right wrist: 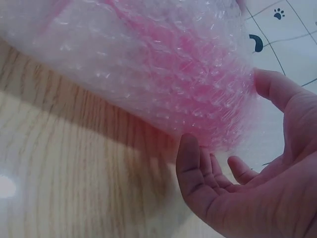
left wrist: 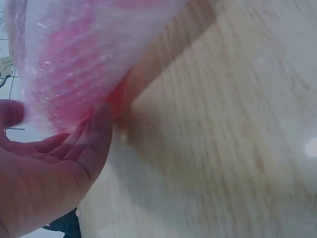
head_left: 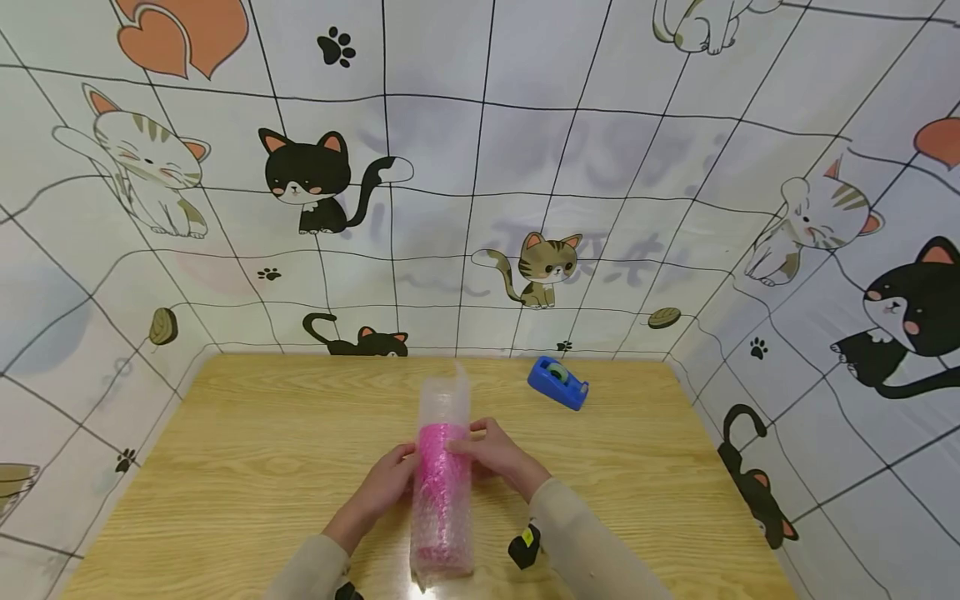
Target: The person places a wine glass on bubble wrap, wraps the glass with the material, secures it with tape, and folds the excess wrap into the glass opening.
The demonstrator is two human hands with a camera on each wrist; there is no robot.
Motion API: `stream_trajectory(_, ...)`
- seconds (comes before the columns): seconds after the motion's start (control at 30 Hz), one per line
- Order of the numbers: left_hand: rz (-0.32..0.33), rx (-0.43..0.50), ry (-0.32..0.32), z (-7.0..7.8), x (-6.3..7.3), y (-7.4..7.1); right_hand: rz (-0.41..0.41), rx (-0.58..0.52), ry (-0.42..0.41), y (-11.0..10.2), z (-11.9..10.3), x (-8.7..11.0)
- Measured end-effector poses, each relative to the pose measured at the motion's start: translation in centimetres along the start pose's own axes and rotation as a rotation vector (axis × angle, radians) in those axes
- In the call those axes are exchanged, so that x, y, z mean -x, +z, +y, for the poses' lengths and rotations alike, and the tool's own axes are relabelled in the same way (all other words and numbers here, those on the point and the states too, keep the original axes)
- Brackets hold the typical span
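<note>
A long, roughly cylindrical bundle of clear bubble wrap (head_left: 442, 492) with something bright pink inside lies lengthwise on the table; what the pink thing is cannot be told through the wrap. On its left side, my left hand (head_left: 390, 481) holds it, and the left wrist view shows thumb and fingers around the wrap's (left wrist: 74, 64) edge. My right hand (head_left: 501, 454) grips the opposite side, its thumb on top of the bundle. In the right wrist view, the right hand's fingers (right wrist: 190, 163) curl at the lower edge of the wrap.
A blue tape dispenser (head_left: 558, 383) with a roll of tape stands at the back right of the wooden table (head_left: 285, 433). White cloth walls (head_left: 435, 167) printed with cats and grid lines enclose the table at the back and both sides.
</note>
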State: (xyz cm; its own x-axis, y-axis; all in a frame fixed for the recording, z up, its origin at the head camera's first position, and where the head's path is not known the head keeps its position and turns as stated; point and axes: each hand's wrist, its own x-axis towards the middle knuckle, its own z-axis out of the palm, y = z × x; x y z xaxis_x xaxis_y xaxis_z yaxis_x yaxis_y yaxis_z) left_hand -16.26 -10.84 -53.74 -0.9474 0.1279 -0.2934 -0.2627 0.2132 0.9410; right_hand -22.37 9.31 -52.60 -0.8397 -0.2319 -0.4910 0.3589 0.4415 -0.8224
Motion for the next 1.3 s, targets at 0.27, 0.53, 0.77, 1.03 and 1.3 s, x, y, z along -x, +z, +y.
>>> stream_trajectory(0.27,-0.043,-0.146,-0.069,0.8,-0.2,0.3,0.01,0.04,0.025,0.2,-0.7,0.3)
stream_trajectory(0.53,-0.008,-0.219,-0.057,1.5,-0.2,0.5,0.018,0.078,0.018,0.3,-0.8,0.2)
stream_trajectory(0.77,-0.001,-0.265,-0.057,1.5,-0.4,0.6,0.012,0.086,0.026,0.3,-0.8,0.1)
stream_trajectory(1.03,0.018,-0.278,-0.072,1.4,-0.6,0.6,0.011,0.092,0.024,0.3,-0.8,0.1)
stream_trajectory(1.3,0.026,-0.245,-0.085,1.3,-0.7,0.7,0.006,0.094,0.02,0.2,-0.7,0.0)
